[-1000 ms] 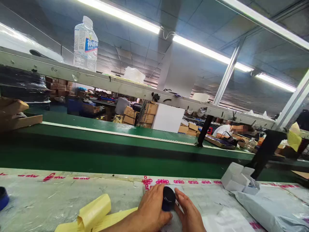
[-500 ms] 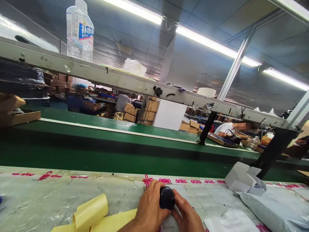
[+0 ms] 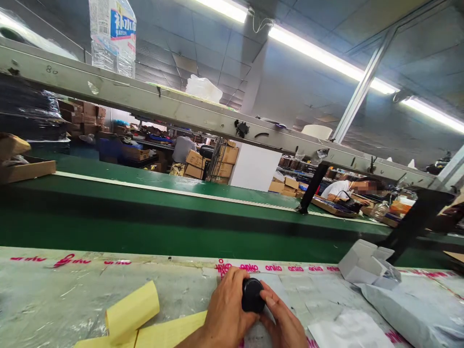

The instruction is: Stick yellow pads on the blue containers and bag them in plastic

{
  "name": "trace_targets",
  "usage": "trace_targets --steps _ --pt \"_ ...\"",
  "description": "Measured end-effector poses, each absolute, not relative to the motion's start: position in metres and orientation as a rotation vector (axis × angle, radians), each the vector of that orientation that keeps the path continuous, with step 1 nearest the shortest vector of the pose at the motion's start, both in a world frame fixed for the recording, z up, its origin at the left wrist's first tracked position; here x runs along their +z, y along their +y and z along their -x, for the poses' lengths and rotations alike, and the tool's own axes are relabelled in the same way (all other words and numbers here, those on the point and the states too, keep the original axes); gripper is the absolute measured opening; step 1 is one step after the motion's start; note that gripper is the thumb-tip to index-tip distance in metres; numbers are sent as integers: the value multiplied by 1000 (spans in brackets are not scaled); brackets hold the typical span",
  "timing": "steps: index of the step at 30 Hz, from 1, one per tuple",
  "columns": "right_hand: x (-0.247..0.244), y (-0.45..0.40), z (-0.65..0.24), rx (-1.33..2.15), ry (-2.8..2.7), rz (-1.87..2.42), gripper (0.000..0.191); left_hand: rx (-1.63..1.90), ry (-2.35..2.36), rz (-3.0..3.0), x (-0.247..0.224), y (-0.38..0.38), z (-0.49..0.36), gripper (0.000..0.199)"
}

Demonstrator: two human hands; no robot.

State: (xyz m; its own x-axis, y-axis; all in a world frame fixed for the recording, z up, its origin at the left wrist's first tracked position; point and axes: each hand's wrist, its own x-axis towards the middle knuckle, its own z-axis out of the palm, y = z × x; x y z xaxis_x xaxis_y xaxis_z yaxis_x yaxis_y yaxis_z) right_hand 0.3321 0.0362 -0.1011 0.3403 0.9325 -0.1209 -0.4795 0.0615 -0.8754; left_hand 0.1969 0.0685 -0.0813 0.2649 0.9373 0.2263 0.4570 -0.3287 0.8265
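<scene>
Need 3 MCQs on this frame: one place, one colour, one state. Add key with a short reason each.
1. Where does the clear water bottle stand?
A. on the overhead shelf rail
B. on the green conveyor belt
C. on the bench beside the hands

2. What colour are the curled paper strips on the plastic-covered bench?
A. pink
B. yellow
C. blue

3. How is the small black round object held?
A. lying free on the bench
B. in the right hand only
C. between both hands

Key:
1. A, it stands on the overhead shelf rail, above the green conveyor belt.
2. B, both strips are pale yellow.
3. C, the left hand wraps it from one side and the right hand has fingers on the other.
</scene>
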Motion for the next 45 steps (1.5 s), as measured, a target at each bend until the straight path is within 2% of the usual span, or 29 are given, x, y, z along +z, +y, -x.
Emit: trace_targets --steps 6,24,33,45 --pt "-100 36 -332 1194 -561 996 53 1008 1265 -1893 -86 67 -198 62" --pt "-119 39 -336 1103 -706 1039 54 1081 1231 -1946 -93 67 -200 65" --pt "-140 47 -361 1203 -884 1034 42 1111 1212 -1962 -95 67 -200 67" --pt "-136 45 -359 1179 -878 1051 43 1093 1217 -1953 -92 66 -199 67"
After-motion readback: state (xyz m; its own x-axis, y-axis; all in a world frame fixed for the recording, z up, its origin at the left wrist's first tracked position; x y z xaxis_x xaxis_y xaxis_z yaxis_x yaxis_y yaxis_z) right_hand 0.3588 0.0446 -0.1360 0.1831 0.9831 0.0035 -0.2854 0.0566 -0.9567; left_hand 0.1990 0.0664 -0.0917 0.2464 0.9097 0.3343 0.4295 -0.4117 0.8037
